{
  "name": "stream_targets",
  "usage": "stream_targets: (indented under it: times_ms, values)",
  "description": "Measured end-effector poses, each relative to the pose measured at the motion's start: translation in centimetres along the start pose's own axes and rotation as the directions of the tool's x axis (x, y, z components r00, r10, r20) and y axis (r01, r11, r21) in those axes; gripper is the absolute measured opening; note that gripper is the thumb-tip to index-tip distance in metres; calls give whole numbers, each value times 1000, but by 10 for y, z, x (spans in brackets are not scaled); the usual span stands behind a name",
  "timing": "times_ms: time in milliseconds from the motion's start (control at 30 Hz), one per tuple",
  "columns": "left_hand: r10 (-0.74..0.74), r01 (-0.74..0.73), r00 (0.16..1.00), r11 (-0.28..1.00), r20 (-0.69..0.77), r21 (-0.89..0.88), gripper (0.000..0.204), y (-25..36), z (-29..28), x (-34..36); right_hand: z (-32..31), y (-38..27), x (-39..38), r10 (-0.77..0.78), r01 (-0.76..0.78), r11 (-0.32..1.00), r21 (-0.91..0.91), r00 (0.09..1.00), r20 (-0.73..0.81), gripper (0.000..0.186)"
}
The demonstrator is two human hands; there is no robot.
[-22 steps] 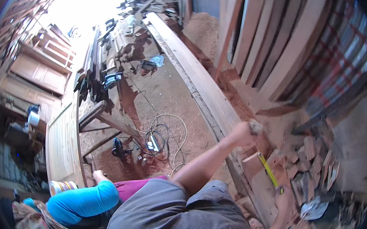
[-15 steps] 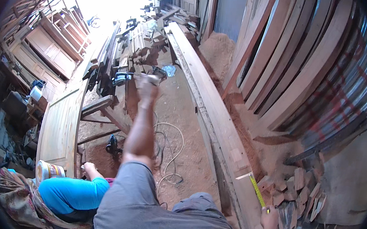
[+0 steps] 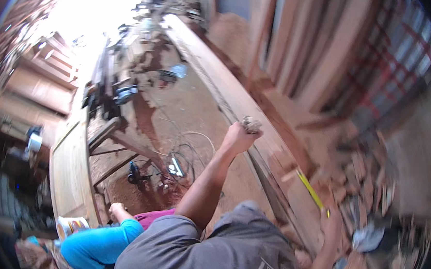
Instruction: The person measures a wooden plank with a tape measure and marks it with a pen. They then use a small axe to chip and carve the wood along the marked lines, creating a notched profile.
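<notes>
Tape [image 3: 311, 190]: bright yellow, narrow, pulled out as a straight strip with a dark spot at its lower end; markings too blurred to read. It slants along the right side of the near part of the plank [image 3: 220, 80], top end beside a pale patch on the wood, lower end in my right hand [image 3: 332, 219]. Whether the strip lies flat on the wood I can't tell.

Plank is long, pale brown, running from the far pile down toward my right side; left edge rougher and darker.

Right arm comes in from the lower edge, forearm nearly upright, my fingers closed on the tape's lower end — single fingers smeared by blur. Left arm leaves my grey sleeve [image 3: 169, 236], bends at the elbow and angles up and to the right. Left hand [image 3: 240, 139] is a fist, clamped round a pale, crumpled-looking lump [image 3: 251, 124] that sticks out at the top; can't tell what it is. The fist shows against the plank's left edge — touching or above it, not clear.

Scrap wood [image 3: 362, 174] is heaped just right of the tape, a whitish bag [image 3: 368, 238] near my right hand.
</notes>
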State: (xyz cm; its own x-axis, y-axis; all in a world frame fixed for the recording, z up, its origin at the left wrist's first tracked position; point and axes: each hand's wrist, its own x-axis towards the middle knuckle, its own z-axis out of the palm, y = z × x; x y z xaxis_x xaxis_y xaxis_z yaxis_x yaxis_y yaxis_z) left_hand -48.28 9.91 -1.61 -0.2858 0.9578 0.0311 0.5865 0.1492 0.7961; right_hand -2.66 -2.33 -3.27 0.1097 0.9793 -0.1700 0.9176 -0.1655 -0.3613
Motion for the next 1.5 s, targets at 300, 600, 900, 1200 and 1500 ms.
stream_targets:
  times_ms: [300, 600, 900, 1200, 1500]
  values:
    - [-15, -103, 809, 981, 587, 167, 37, 58, 143, -6, -5, -8, 6, 111, -112, 994, 0, 984, 140, 33]
    - [39, -191, 810, 961, 586, 200, 46, 64, 143, -10, -9, -12, 7, 117, -115, 993, -20, 982, 147, 33]
    - [-5, -156, 798, 964, 603, 215, 43, 58, 156, -2, -27, -25, 15, 181, -186, 983, -5, 951, 251, 34]
    - [-68, -122, 798, 955, 599, 271, 45, 57, 159, 1, -26, -23, 18, 189, -189, 982, -22, 952, 239, 36]
    - [-74, -110, 831, 950, 551, 293, 43, 74, 150, -10, -19, -17, 12, 131, -128, 991, -28, 972, 194, 37]
